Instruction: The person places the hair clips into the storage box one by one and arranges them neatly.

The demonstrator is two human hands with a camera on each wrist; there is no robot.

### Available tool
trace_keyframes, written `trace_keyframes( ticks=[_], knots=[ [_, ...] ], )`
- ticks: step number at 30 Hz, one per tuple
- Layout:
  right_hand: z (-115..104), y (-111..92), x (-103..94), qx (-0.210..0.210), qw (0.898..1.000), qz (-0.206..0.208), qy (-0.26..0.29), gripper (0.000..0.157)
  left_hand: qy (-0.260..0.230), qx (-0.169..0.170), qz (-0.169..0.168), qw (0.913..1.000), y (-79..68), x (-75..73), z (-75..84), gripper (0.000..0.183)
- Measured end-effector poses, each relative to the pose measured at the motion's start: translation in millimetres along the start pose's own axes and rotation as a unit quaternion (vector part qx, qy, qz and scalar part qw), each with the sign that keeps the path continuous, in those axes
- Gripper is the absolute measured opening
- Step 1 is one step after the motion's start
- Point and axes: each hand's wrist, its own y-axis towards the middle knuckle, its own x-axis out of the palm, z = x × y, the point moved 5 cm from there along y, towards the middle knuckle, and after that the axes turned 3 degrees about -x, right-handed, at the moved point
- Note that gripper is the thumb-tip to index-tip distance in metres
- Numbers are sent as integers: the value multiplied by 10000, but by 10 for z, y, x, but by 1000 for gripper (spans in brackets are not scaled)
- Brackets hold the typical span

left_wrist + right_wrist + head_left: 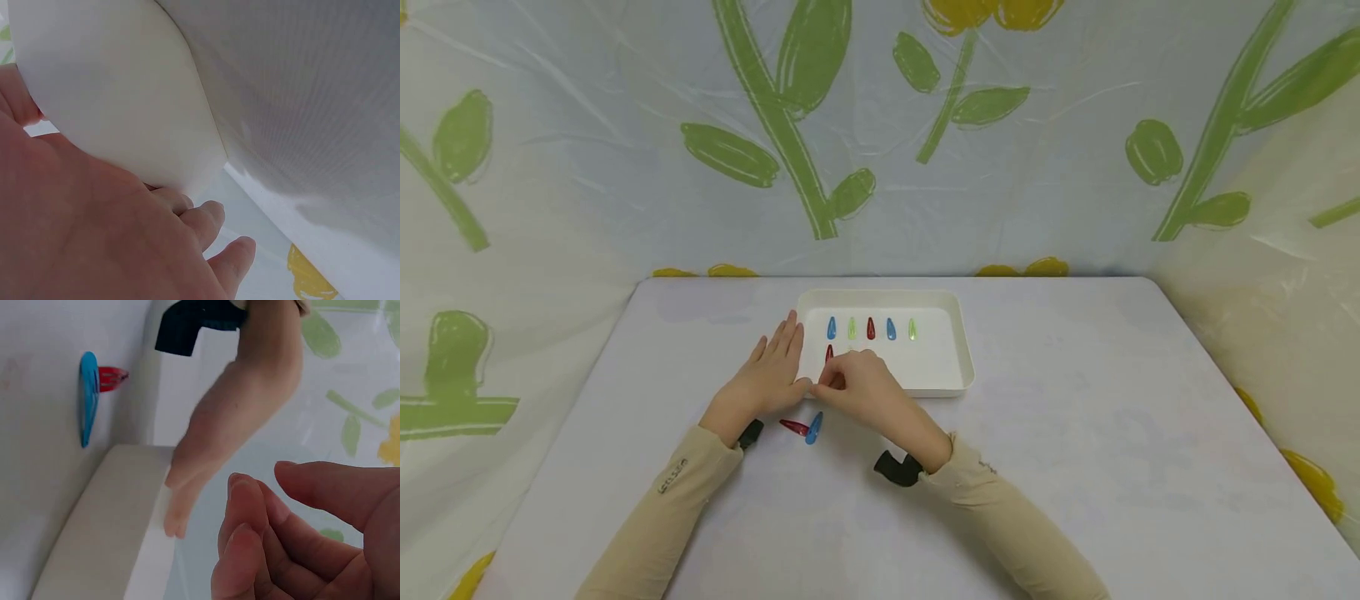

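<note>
A shallow white tray (940,358) holds a row of several snap hair clips, among them a blue hair clip (831,328), a green hair clip (852,328) and a red hair clip (871,328). Below the row's left end, a second red hair clip (829,353) is partly covered by my right hand (868,387). That hand is over the tray's front left part, fingers bent, with a gap between thumb and fingertips and nothing in it in the right wrist view. My left hand (769,375) rests along the tray's left side, fingers straight and pointing away.
On the table (1075,400) in front of the tray, a loose blue hair clip (814,428) overlaps a loose red hair clip (793,427). Dark bands (898,468) show at both wrists. A flower-patterned sheet (1037,192) hangs behind the table.
</note>
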Motion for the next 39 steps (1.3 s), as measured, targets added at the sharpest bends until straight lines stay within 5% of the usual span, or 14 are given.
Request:
trace_keyframes(
  ticks=[22, 39],
  knots=[
    [184, -9, 611, 1001, 9851, -577, -1275, 38, 53, 36, 64, 10000, 4, -5, 12, 83],
    [297, -20, 615, 1440, 9792, -972, -1044, 36, 70, 49, 70, 9999, -2, -5, 7, 81]
  ],
)
